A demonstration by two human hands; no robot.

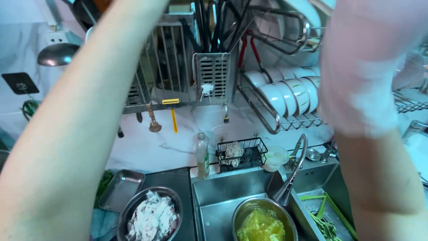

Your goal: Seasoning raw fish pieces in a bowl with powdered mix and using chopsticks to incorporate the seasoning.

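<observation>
Two bare arms are reaching up past the top edge, hiding both hands, so whether the fingers are apart or together cannot be told. Between them, a metal bowl of pale pieces (153, 216) is sitting on the worktop's (176, 178) front edge; a bowl of yellow liquid (264, 222) is standing in the sink (214, 196); white bowls (287, 94) are lining a wall rack (272, 122).

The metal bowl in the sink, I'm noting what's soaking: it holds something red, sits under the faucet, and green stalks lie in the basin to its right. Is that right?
Not quite: the head view shows the metal bowl holding something yellow, not red. It does sit under the faucet in the sink, and the green stalks do lie in the basin to its right.
</observation>
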